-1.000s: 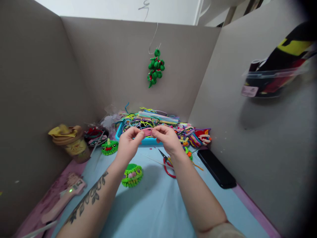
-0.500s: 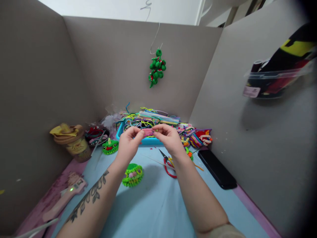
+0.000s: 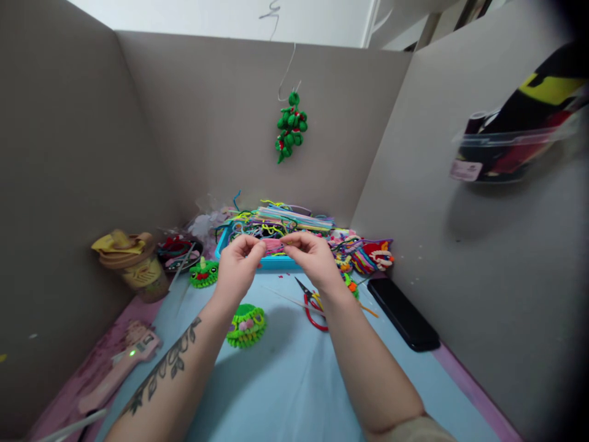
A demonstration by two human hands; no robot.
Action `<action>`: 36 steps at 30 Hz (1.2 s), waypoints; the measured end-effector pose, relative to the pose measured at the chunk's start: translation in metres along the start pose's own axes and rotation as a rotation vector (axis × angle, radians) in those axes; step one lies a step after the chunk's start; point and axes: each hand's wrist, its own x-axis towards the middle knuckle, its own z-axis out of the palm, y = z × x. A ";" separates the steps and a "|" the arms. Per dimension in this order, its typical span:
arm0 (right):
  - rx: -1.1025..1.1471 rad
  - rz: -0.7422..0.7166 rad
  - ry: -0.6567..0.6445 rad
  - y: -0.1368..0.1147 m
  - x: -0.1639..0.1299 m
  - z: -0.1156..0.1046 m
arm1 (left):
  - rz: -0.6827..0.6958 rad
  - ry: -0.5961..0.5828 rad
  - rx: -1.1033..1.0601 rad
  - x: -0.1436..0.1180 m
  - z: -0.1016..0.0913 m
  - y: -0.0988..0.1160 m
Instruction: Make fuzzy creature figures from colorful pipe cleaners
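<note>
My left hand point(image 3: 240, 263) and my right hand point(image 3: 313, 259) are raised in front of a blue tray. Between their closed fingertips stretches a small pink fuzzy piece point(image 3: 274, 247), seemingly made of pipe cleaner. My left thumb and index finger pinch one end, and my right ones the other. Fingers cover part of it. Below, a round green fuzzy piece point(image 3: 246, 325) with pink and yellow bits lies on the blue mat point(image 3: 276, 387). Scissors with red handles point(image 3: 315, 318) rest beside my right wrist, partly behind it.
Behind my hands, the blue tray point(image 3: 280, 263) overflows with coloured pipe cleaners point(image 3: 294, 218). To the left are a lidded cup point(image 3: 145, 270), a green frog-like piece point(image 3: 204, 274) and a pink glue gun point(image 3: 117, 371). A black phone point(image 3: 404, 313) lies right. Green ornaments point(image 3: 292, 126) hang from a wire.
Both hands have shifted very slightly left, still pinching the pink piece. Nothing on the mat has visibly moved.
</note>
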 end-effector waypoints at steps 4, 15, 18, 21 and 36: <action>0.091 0.031 -0.004 0.002 0.000 0.004 | -0.011 0.025 -0.034 0.000 0.001 0.001; 0.005 -0.012 0.031 0.000 0.000 0.008 | -0.003 0.015 -0.019 -0.002 0.002 0.001; 0.041 0.001 0.043 0.003 0.000 0.008 | -0.008 0.005 -0.020 -0.002 0.003 0.002; 0.165 0.086 0.031 0.004 0.000 0.010 | -0.018 0.009 -0.030 -0.003 0.004 0.003; 0.554 0.253 0.153 0.000 0.001 0.020 | -0.020 -0.043 -0.093 -0.007 0.014 -0.004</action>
